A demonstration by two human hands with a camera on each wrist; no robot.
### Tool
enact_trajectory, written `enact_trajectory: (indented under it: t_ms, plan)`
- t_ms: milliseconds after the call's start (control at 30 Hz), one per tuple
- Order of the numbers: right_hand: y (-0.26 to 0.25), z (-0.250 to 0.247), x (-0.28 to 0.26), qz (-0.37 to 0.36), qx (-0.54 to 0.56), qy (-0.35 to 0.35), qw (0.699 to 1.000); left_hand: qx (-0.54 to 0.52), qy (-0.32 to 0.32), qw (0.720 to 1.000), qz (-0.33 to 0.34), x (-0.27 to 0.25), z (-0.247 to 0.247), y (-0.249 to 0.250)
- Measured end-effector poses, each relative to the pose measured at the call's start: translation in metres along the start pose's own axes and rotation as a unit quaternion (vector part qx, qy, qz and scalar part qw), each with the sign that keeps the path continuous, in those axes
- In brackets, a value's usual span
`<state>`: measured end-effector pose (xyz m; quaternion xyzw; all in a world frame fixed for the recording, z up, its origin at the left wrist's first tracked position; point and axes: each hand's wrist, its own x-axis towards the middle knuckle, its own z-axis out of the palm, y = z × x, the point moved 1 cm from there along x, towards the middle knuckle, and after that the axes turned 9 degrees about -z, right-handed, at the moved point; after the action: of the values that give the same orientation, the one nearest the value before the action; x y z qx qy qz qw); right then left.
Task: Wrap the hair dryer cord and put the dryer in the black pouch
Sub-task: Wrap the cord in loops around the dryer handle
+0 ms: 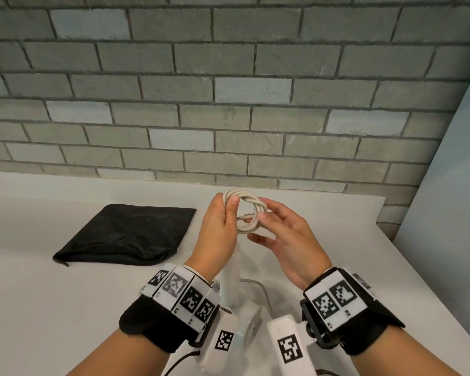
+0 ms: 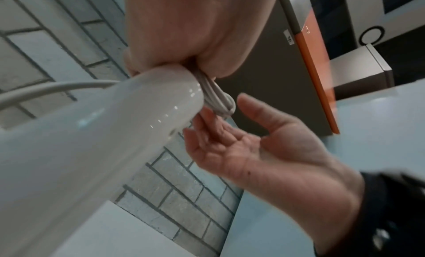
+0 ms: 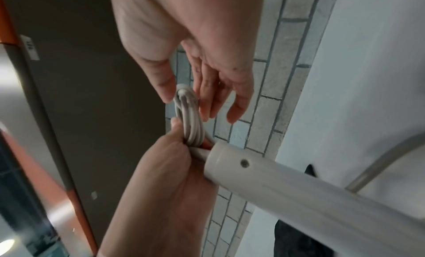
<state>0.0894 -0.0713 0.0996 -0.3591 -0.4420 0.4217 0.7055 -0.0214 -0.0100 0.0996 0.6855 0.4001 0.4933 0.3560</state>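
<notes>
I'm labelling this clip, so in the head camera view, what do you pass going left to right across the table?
black pouch → left hand → coiled cord → right hand

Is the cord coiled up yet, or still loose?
Mostly coiled: the cord sits in several stacked loops gripped by the left hand, right hand open beside it. A short stretch still trails loose.

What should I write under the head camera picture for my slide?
Left hand grips the coiled cord, right hand at its wrap, black pouch waiting.
</notes>
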Motion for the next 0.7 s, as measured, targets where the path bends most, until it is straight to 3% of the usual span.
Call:
enact_trajectory:
  t_ms: [133, 300, 467, 567, 700]
  plan:
    - [0.004, 0.000, 0.003, -0.028, -0.015, 0.001, 1.000, 0.017, 0.005, 1.000, 0.012, -0.003, 0.002, 0.001]
    - [0.007, 0.000, 0.004, 0.032, 0.119, -0.029, 0.992, 0.007, -0.010, 1.000, 0.013, -0.005, 0.004, 0.004]
    - [0.000, 0.006, 0.002, 0.055, 0.182, -0.075, 0.979, 0.013, -0.039, 0.999, 0.034, -0.009, 0.002, 0.006]
    - [-0.004, 0.012, 0.000, 0.044, 0.133, -0.087, 0.986, 0.013, -0.053, 0.998, 0.035, -0.009, 0.000, 0.005]
    - [0.000, 0.004, 0.005, 0.025, 0.052, -0.021, 0.998, 0.048, -0.053, 0.996, 0.056, -0.011, 0.001, 0.007]
